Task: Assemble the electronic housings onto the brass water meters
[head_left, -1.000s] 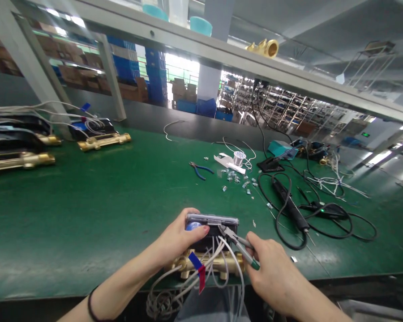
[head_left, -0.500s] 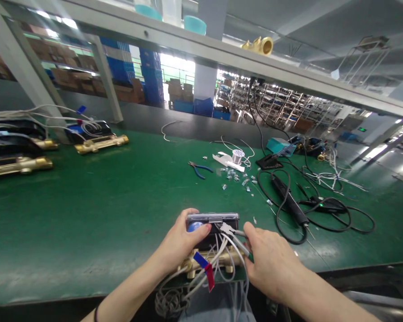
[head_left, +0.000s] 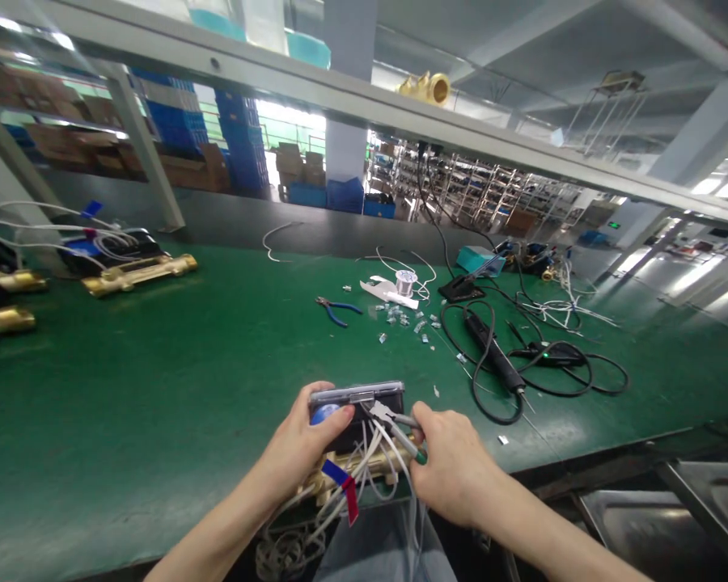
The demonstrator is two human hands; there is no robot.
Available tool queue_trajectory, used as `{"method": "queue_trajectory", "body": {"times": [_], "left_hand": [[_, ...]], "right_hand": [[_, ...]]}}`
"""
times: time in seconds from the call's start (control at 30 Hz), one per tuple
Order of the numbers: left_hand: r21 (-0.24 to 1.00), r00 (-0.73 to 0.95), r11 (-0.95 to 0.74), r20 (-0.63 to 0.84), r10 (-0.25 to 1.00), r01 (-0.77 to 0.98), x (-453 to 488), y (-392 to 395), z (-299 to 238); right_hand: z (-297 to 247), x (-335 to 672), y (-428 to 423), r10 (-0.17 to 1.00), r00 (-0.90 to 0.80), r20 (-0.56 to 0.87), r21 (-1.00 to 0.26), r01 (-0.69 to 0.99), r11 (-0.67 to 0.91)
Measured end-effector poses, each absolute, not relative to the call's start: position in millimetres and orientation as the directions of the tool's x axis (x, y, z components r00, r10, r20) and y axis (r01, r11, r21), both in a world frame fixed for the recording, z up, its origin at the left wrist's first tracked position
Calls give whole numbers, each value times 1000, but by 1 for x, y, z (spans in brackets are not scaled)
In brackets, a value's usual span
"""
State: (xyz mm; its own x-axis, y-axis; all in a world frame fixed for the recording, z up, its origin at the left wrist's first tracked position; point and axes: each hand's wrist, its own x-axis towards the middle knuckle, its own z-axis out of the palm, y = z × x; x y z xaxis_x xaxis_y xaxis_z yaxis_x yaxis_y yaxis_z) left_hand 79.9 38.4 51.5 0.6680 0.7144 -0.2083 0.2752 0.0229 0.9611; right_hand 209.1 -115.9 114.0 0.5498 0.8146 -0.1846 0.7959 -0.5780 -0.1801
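Observation:
My left hand (head_left: 306,436) grips the left side of a black meter housing (head_left: 343,440) with a clear cover edge, thumb across its front. The housing sits on a brass pipe body (head_left: 394,461) at the bench's near edge. My right hand (head_left: 452,457) is closed around the handles of pliers (head_left: 400,432), whose jaws meet the housing's front where the white cables (head_left: 373,449) come out. Whether the jaws bite on a cable or the housing I cannot tell. A blue tag (head_left: 335,471) and a red tag (head_left: 350,499) hang on the cables.
Blue-handled cutters (head_left: 340,310), a solder spool (head_left: 406,282) and several small clear pieces (head_left: 404,317) lie beyond my hands. To the right are a corded black screwdriver (head_left: 494,352) and a black cable box (head_left: 549,353). Another brass meter (head_left: 139,271) stands at left.
The camera view has swung to the right, so the bench things appear shifted left. My hands keep the same hold on the housing and pliers.

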Motion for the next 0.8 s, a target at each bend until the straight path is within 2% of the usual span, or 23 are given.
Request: {"method": "queue_trajectory", "body": {"times": [0.27, 0.6, 0.8], "left_hand": [[966, 660, -23, -159, 734, 258, 80, 37, 52], [957, 663, -26, -182, 726, 290, 77, 34, 56], [942, 651, -20, -217, 728, 336, 76, 34, 57]], "right_hand": [[129, 217, -117, 859, 480, -179, -169, 845, -508], [124, 219, -115, 847, 487, -211, -135, 844, -519], [116, 217, -114, 825, 516, -231, -170, 813, -557]]}}
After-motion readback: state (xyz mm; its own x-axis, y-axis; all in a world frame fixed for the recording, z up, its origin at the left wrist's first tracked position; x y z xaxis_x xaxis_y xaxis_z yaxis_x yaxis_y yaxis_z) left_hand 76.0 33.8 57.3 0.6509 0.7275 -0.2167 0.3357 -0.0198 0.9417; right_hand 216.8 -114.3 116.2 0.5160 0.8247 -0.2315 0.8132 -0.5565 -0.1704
